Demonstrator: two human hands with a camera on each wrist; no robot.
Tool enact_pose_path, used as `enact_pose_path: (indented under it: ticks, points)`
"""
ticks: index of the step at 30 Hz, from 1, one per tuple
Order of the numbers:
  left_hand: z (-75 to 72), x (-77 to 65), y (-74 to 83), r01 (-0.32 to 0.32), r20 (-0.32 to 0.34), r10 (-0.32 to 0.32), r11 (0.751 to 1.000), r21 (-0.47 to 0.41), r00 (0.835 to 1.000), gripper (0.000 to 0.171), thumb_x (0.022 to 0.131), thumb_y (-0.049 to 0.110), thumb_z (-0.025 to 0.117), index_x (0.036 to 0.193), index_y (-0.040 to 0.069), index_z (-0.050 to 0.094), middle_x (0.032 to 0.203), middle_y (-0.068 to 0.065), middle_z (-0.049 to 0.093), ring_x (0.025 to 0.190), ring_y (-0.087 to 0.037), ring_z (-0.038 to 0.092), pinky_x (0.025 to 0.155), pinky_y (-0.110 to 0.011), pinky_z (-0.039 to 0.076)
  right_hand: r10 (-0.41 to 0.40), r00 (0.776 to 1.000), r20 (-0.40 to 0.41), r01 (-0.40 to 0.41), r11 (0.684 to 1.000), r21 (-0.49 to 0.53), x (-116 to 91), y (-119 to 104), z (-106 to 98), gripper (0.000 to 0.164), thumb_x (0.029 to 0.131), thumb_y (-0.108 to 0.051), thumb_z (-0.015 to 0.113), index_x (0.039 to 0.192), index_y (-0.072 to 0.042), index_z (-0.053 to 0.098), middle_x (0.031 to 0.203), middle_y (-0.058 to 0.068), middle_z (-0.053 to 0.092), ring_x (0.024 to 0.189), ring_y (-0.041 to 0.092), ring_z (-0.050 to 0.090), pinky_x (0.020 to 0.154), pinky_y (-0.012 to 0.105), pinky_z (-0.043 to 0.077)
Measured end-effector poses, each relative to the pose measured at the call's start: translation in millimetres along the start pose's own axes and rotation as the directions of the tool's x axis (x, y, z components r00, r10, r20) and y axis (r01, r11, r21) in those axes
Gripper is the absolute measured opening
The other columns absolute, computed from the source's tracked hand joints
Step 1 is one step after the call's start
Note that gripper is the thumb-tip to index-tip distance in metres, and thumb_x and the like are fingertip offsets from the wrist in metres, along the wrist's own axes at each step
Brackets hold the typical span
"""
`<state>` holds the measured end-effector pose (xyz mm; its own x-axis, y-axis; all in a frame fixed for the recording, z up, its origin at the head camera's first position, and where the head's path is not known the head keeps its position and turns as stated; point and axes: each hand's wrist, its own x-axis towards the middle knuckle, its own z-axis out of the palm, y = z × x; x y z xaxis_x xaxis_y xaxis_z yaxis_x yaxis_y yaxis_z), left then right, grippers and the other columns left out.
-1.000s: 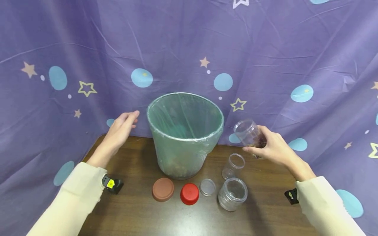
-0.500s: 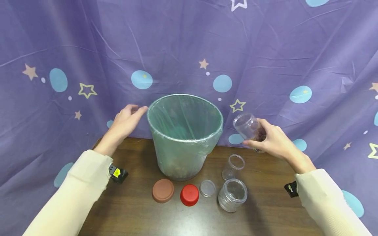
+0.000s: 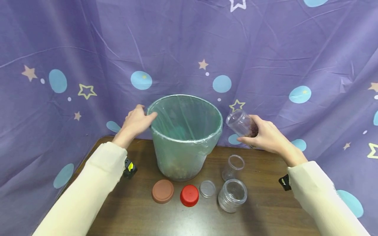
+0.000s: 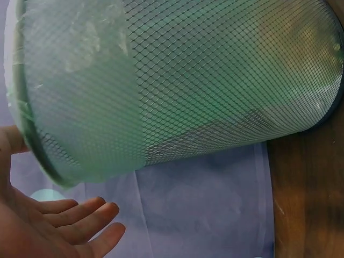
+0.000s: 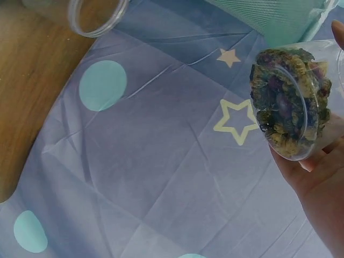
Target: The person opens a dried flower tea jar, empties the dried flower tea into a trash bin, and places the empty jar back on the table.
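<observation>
My left hand [image 3: 136, 122] is at the left rim of a mesh wastebasket [image 3: 180, 159] lined with a thin green bag. Its thumb reaches over the rim, while in the left wrist view the other fingers [image 4: 88, 226] are extended outside, apart from the mesh. To the right of the basket, my right hand [image 3: 267, 135] grips a clear plastic jar [image 3: 238, 122] by its lower part. The jar is raised and tilted, its open mouth facing the basket. Dried flower-like pieces [image 5: 290, 102], dark and yellowish, lie packed at its bottom in the right wrist view.
A narrow clear jar [image 3: 233, 167] and a wider one [image 3: 232, 196] stand open on the wooden table [image 3: 141, 216]. Before the basket lie a brown lid [image 3: 163, 191], a red lid [image 3: 189, 195] and a clear lid [image 3: 207, 188]. A purple curtain [image 3: 177, 42] hangs behind.
My left hand has moved right from beside the wastebasket to its rim, thumb now over it. My right hand has lifted the tilted jar slightly and brought it left, closer to the basket.
</observation>
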<state>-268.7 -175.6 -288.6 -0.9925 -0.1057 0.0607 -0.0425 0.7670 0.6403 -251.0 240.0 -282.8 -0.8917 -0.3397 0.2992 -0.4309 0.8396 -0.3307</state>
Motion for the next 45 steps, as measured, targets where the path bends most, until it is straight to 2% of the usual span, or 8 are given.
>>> enact_pose_path:
  ticks: [8, 18, 21, 26, 30, 35, 41, 45]
  points:
    - [5.4, 1.7, 0.5, 0.024, 0.012, -0.024, 1.0, -0.018, 1.0, 0.075, 0.094, 0.039, 0.048, 0.15, -0.005, 0.023, 0.15, -0.031, 0.038, 0.135, -0.052, 0.038, 0.11, -0.062, 0.033, -0.026, 1.0, -0.006, 0.026, 1.0, -0.01, 17, -14, 0, 0.073, 0.074, -0.043, 0.084, 0.13, -0.01, 0.052, 0.082, 0.001, 0.068, 0.072, 0.013, 0.063, 0.075, 0.035, 0.049]
    - [9.3, 2.3, -2.6, -0.008, 0.076, 0.014, 0.996, -0.084, 0.997, 0.066, 0.093, 0.022, 0.033, 0.151, -0.006, 0.019, 0.152, -0.031, 0.035, 0.142, -0.048, 0.032, 0.117, -0.059, 0.028, -0.056, 0.998, 0.025, 0.057, 0.998, -0.028, 28, -21, -4, 0.073, 0.075, -0.047, 0.082, 0.13, -0.009, 0.052, 0.085, 0.004, 0.068, 0.075, 0.016, 0.062, 0.073, 0.035, 0.049]
    - [10.4, 3.5, -3.2, -0.003, 0.101, 0.013, 0.995, -0.102, 0.995, 0.068, 0.094, 0.021, 0.03, 0.153, -0.005, 0.01, 0.155, -0.032, 0.028, 0.145, -0.047, 0.027, 0.119, -0.058, 0.024, -0.06, 0.997, 0.038, 0.062, 0.997, -0.049, 33, -23, -6, 0.074, 0.075, -0.046, 0.082, 0.132, -0.01, 0.051, 0.086, 0.005, 0.068, 0.077, 0.018, 0.063, 0.074, 0.037, 0.05]
    - [11.4, 4.8, -3.7, 0.0, 0.137, 0.014, 0.995, -0.104, 0.99, 0.073, 0.093, 0.018, 0.026, 0.154, -0.007, -0.008, 0.159, -0.034, 0.014, 0.148, -0.048, 0.017, 0.122, -0.056, 0.017, -0.077, 0.996, 0.048, 0.082, 0.992, -0.096, 42, -28, -10, 0.077, 0.073, -0.042, 0.084, 0.136, -0.013, 0.051, 0.107, 0.011, 0.068, 0.095, 0.027, 0.064, 0.084, 0.048, 0.05]
    - [11.9, 4.9, -3.1, 0.015, 0.15, 0.003, 0.993, -0.118, 0.989, 0.073, 0.094, 0.016, 0.024, 0.154, -0.005, -0.012, 0.161, -0.032, 0.009, 0.15, -0.047, 0.013, 0.123, -0.056, 0.014, -0.077, 0.995, 0.063, 0.086, 0.985, -0.152, 48, -32, -12, 0.078, 0.071, -0.041, 0.084, 0.137, -0.015, 0.051, 0.122, 0.013, 0.063, 0.107, 0.031, 0.06, 0.088, 0.053, 0.048]
    - [13.0, 6.0, -2.2, 0.029, 0.15, -0.011, 0.992, -0.119, 0.989, 0.073, 0.094, 0.015, 0.023, 0.154, -0.004, -0.013, 0.161, -0.031, 0.009, 0.15, -0.047, 0.012, 0.123, -0.057, 0.013, -0.064, 0.995, 0.076, 0.077, 0.978, -0.192, 53, -33, -15, 0.08, 0.069, -0.038, 0.085, 0.138, -0.016, 0.05, 0.111, 0.011, 0.064, 0.099, 0.029, 0.061, 0.086, 0.052, 0.049]
    - [14.6, 7.7, -0.6, 0.042, 0.157, -0.024, 0.993, -0.108, 0.987, 0.073, 0.094, 0.015, 0.022, 0.153, -0.004, -0.015, 0.161, -0.031, 0.008, 0.15, -0.048, 0.011, 0.122, -0.057, 0.012, -0.061, 0.993, 0.1, 0.082, 0.973, -0.215, 56, -32, -15, 0.081, 0.07, -0.034, 0.084, 0.137, -0.009, 0.046, 0.119, 0.015, 0.066, 0.102, 0.035, 0.064, 0.088, 0.054, 0.049]
    - [16.0, 8.7, 2.1, 0.04, 0.166, -0.025, 0.995, -0.09, 0.986, 0.072, 0.094, 0.016, 0.021, 0.153, -0.004, -0.016, 0.162, -0.03, 0.007, 0.15, -0.047, 0.01, 0.123, -0.056, 0.012, -0.073, 0.991, 0.109, 0.097, 0.965, -0.243, 57, -30, -14, 0.078, 0.07, -0.033, 0.085, 0.132, -0.01, 0.044, 0.118, 0.015, 0.067, 0.098, 0.037, 0.066, 0.085, 0.053, 0.05]
